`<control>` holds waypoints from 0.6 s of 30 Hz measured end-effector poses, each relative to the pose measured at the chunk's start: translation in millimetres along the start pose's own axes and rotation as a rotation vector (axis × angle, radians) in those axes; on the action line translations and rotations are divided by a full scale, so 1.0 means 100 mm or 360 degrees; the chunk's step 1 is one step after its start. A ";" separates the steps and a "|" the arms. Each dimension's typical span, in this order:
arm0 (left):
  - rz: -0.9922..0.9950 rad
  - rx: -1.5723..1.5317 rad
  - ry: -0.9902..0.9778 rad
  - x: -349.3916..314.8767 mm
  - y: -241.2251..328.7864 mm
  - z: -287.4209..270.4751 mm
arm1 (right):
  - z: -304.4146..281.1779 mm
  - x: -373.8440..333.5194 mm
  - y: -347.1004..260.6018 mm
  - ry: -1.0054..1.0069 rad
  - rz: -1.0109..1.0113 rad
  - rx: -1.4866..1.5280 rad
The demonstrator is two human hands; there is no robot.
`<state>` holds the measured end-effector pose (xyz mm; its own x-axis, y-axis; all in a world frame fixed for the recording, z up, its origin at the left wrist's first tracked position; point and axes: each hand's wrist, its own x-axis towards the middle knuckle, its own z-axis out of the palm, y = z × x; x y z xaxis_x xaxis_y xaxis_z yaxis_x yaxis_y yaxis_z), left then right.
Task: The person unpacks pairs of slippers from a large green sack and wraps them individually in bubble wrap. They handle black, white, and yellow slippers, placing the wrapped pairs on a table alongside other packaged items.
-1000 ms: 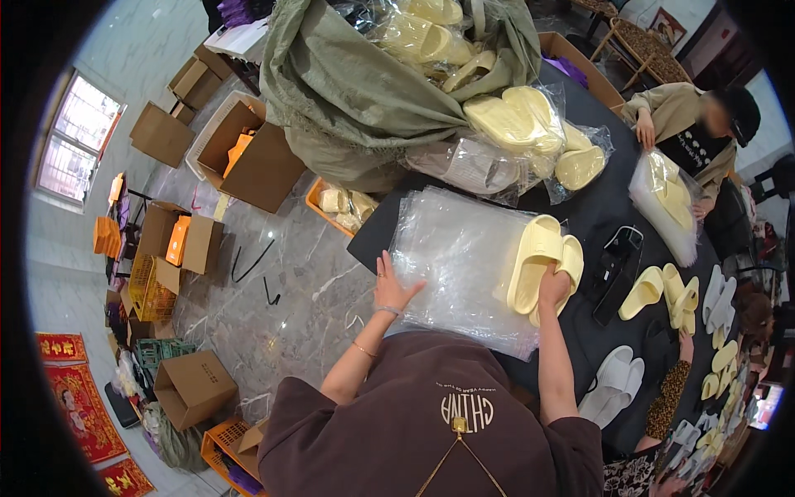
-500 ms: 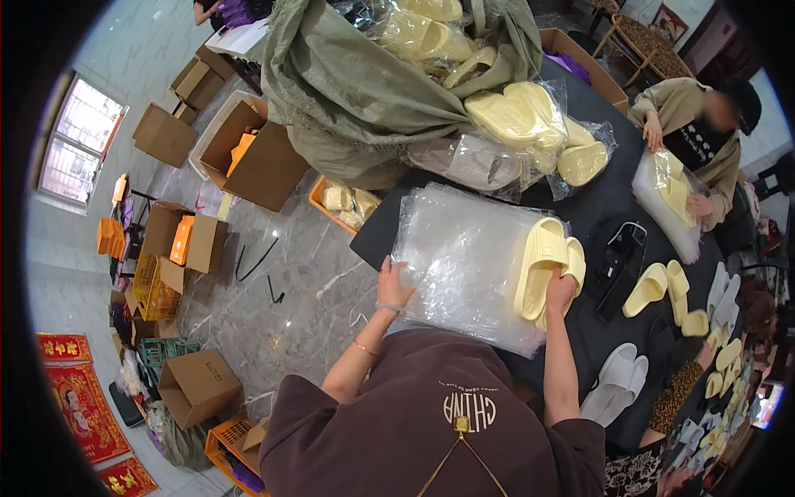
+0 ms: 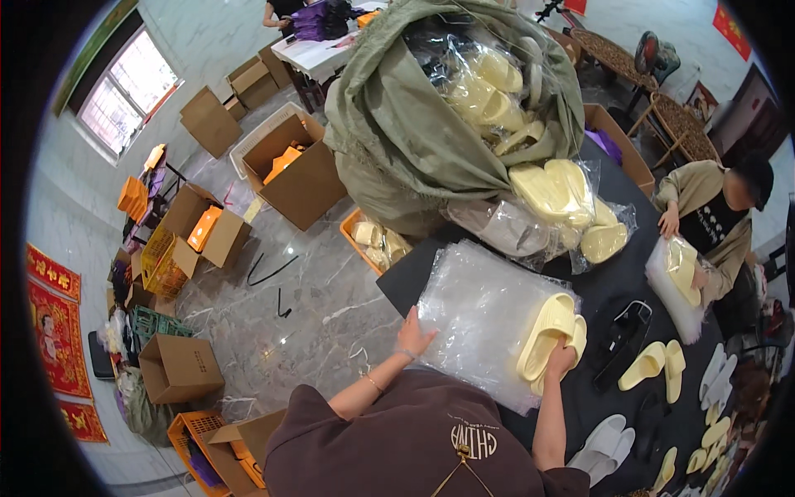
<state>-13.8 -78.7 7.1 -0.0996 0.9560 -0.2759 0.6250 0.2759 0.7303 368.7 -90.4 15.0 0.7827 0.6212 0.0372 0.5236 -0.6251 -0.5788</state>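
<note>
Your left hand (image 3: 411, 338) lies flat, fingers spread, on the near-left edge of the stack of clear plastic bags (image 3: 480, 319) at frame centre; it holds nothing. Your right hand (image 3: 561, 358) is closed around the heel end of a pair of pale yellow slippers (image 3: 550, 338), which sits on the right side of that stack, toes pointing toward the top of the frame. The pair looks to be on top of the bags, not inside one. I can't tell whether a bag mouth is open under it.

Progress, as I read it: early to middle.
- Done: a few bagged yellow pairs (image 3: 580, 207) lie at upper centre-right, just below the big green sack (image 3: 414, 132).
- In hand: this one pair, not yet bagged.
- Left: the sack is full of yellow slippers, and loose yellow pairs (image 3: 654, 364) plus white pairs (image 3: 603, 441) lie on the dark table (image 3: 613, 290) at lower right. The bag stack is thick.

A second person (image 3: 712, 215) at the right edge holds a bagged pair (image 3: 679, 277) with both hands.
</note>
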 end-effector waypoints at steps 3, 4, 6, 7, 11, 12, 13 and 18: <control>0.0210 0.0363 -0.0113 -0.08 0.12 -0.13 | 0.00 -0.01 -0.03 -0.0020 -0.0001 0.0020; 0.0237 0.0351 -0.0111 -0.06 0.08 -0.11 | 0.03 0.02 -0.01 -0.0024 -0.0033 0.0027; 0.0289 0.0335 -0.0109 -0.02 0.01 -0.09 | 0.01 0.00 -0.06 -0.0032 -0.0047 0.0032; 0.0219 0.0263 -0.0014 -0.01 -0.02 -0.09 | -0.02 0.00 -0.08 -0.0034 -0.0031 0.0029; 0.0012 0.0312 0.0086 0.09 -0.07 -0.09 | -0.10 -0.05 -0.21 0.0074 -0.0240 -0.0091; -0.0030 0.0408 0.0043 0.09 -0.10 -0.08 | -0.14 -0.10 -0.32 0.0095 -0.0404 -0.0037; -0.0074 0.0443 0.0041 0.06 -0.13 -0.05 | -0.16 -0.17 -0.44 0.0116 -0.0569 0.0018; -0.0425 0.0508 -0.0119 -0.06 0.10 -0.09 | -0.36 -0.76 -1.09 -0.0279 -0.1130 0.0002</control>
<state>-13.5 -80.6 21.6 -0.2412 0.8420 -0.4826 0.7946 0.4568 0.3998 264.9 -86.6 104.6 0.1895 0.9432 0.2728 0.8845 -0.0433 -0.4645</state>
